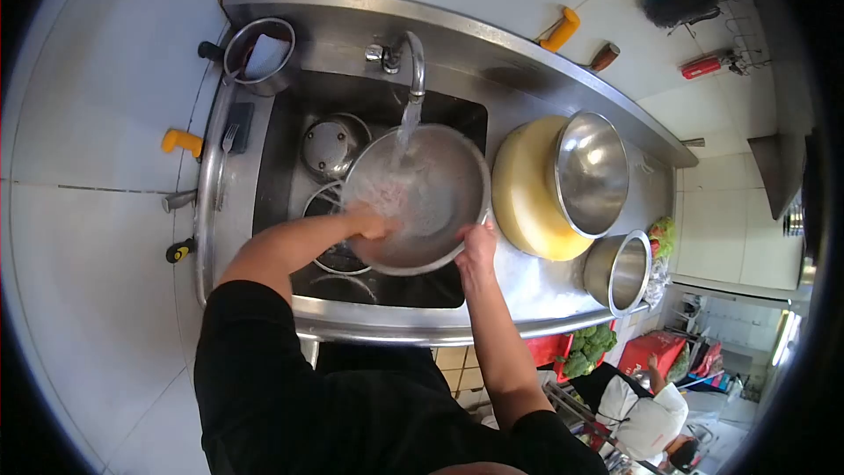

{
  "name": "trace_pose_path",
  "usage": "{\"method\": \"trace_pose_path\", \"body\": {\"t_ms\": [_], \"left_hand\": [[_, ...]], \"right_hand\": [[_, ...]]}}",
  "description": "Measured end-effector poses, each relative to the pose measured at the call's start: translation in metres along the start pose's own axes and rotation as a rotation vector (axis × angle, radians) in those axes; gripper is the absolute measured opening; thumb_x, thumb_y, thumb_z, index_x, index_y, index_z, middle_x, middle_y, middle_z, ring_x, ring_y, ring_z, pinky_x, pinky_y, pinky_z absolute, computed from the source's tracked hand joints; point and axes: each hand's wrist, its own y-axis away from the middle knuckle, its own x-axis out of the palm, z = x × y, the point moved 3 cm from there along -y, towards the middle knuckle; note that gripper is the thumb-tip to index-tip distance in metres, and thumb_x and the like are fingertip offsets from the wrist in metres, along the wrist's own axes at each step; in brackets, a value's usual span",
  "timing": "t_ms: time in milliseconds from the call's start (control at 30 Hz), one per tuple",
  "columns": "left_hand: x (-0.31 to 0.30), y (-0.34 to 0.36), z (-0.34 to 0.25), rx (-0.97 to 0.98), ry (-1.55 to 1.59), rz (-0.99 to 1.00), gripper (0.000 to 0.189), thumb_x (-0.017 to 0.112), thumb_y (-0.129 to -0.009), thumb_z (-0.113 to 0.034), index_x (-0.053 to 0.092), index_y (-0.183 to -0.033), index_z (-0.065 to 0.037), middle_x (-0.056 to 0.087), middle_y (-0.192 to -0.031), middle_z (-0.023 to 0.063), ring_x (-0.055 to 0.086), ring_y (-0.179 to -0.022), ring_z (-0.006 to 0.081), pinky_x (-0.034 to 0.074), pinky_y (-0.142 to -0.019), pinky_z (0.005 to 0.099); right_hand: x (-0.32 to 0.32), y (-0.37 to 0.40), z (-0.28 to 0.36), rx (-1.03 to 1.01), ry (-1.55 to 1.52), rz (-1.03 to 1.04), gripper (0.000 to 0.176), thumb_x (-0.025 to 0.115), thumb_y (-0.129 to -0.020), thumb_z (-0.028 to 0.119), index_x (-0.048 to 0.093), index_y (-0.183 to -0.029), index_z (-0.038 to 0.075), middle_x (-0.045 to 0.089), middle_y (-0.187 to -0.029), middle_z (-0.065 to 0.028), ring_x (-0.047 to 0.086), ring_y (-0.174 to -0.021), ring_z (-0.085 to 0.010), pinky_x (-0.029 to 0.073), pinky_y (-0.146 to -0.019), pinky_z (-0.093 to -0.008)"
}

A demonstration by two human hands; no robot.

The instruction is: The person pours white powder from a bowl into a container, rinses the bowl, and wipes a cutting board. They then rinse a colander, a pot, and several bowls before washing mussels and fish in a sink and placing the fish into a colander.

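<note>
Water from the curved tap (417, 70) pours into a large steel bowl (448, 171) over the sink (281, 167). My right hand (476, 251) grips the bowl's rim at its near right side. My left hand (369, 222) is inside the bowl at its left, partly in the cloudy, splashing water. Its fingers are smeared by motion and hidden by the water. Something pinkish shows in the water, too blurred to name. Under and beside the bowl, a steel pot (330, 148) and other metal vessels lie in the sink.
Right of the sink stand a big yellowish round tub (527, 185), a steel bowl (596, 174) leaning on it and a smaller steel pot (629, 273). A steel pot with a white cloth (266, 57) is at the back left. Broccoli (587, 350) and another person (646, 418) are lower right.
</note>
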Motion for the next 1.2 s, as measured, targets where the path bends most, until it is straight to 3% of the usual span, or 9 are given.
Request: {"method": "trace_pose_path", "body": {"t_ms": [200,267,333,467,667,767,867,1033,1200], "left_hand": [[-0.030,-0.064,-0.035,-0.327,-0.077,-0.929,0.066,0.041,-0.097,-0.040,0.025,-0.147,0.000,0.013,-0.156,0.0221,0.007,-0.145,0.0388,0.007,-0.116,0.0548],[0.011,-0.102,-0.058,-0.630,-0.554,-0.403,0.069,0.045,-0.095,-0.037,0.024,-0.145,0.005,0.014,-0.155,0.0245,0.006,-0.145,0.0394,0.007,-0.116,0.0536],[0.045,-0.079,-0.080,-0.020,0.834,-0.248,0.064,0.046,-0.095,-0.033,0.026,-0.146,0.000,0.016,-0.155,0.0231,0.006,-0.145,0.0404,0.007,-0.117,0.0515],[-0.072,0.048,-0.065,-0.283,-0.218,0.313,0.067,0.045,-0.094,-0.042,0.024,-0.151,-0.012,0.016,-0.158,0.0127,0.004,-0.146,0.0360,0.009,-0.117,0.0514],[-0.062,-0.037,-0.016,-0.388,-0.197,-0.849,0.075,0.042,-0.095,-0.038,0.011,-0.149,0.004,0.005,-0.157,0.0228,0.002,-0.145,0.0398,0.002,-0.117,0.0500],[0.047,-0.066,-0.026,0.012,0.700,-0.585,0.070,0.031,-0.099,-0.042,0.007,-0.151,-0.001,0.006,-0.157,0.0233,0.004,-0.145,0.0406,0.006,-0.118,0.0484],[0.032,-0.003,-0.037,0.180,-0.140,0.329,0.069,0.037,-0.095,-0.054,0.032,-0.147,-0.011,0.016,-0.157,0.0151,0.011,-0.145,0.0359,0.009,-0.117,0.0513],[-0.124,0.099,-0.030,-0.895,-0.366,-0.730,0.090,0.070,-0.071,-0.028,0.027,-0.146,0.000,0.039,-0.144,0.0277,0.034,-0.136,0.0423,0.030,-0.111,0.0474],[-0.148,0.122,0.010,-0.628,0.661,-0.711,0.047,0.060,-0.075,-0.008,0.061,-0.122,-0.006,0.069,-0.104,0.0198,0.067,-0.098,0.0285,0.049,-0.086,0.0355]], "right_hand": [[0.031,0.018,-0.054,0.085,0.053,0.101,0.037,0.040,-0.068,-0.016,0.061,-0.093,0.001,0.062,-0.079,-0.0071,0.055,-0.061,-0.0151,0.041,-0.049,-0.0270],[0.031,0.001,-0.060,0.068,0.100,0.152,0.034,0.040,-0.069,-0.015,0.061,-0.091,0.001,0.062,-0.077,-0.0065,0.055,-0.059,-0.0150,0.041,-0.047,-0.0259],[0.023,-0.012,-0.034,0.017,0.039,0.112,0.035,0.040,-0.069,-0.015,0.061,-0.091,0.002,0.062,-0.078,-0.0068,0.054,-0.057,-0.0150,0.041,-0.047,-0.0264],[0.010,-0.005,-0.008,0.068,0.101,0.063,0.037,0.039,-0.068,-0.015,0.061,-0.092,0.003,0.063,-0.078,-0.0074,0.055,-0.059,-0.0161,0.043,-0.048,-0.0282],[0.045,0.021,-0.076,0.189,0.007,0.066,0.033,0.040,-0.066,-0.015,0.057,-0.088,0.002,0.058,-0.073,-0.0068,0.052,-0.056,-0.0167,0.041,-0.046,-0.0291],[0.031,-0.015,-0.097,0.127,0.013,0.202,0.027,0.040,-0.072,-0.012,0.055,-0.089,0.003,0.055,-0.066,-0.0067,0.051,-0.052,-0.0179,0.040,-0.045,-0.0315],[0.001,-0.050,-0.055,-0.006,0.165,0.000,0.026,0.036,-0.080,-0.007,0.055,-0.090,0.006,0.056,-0.068,-0.0047,0.049,-0.051,-0.0151,0.041,-0.047,-0.0294],[-0.042,-0.074,-0.060,0.003,0.029,0.011,0.039,0.041,-0.065,-0.014,0.055,-0.095,0.005,0.052,-0.071,-0.0035,0.050,-0.061,-0.0165,0.044,-0.053,-0.0294],[-0.022,-0.067,-0.144,0.172,0.003,0.057,0.039,0.057,-0.073,-0.008,0.057,-0.111,0.002,0.064,-0.096,-0.0106,0.061,-0.088,-0.0244,0.049,-0.084,-0.0368]]}}
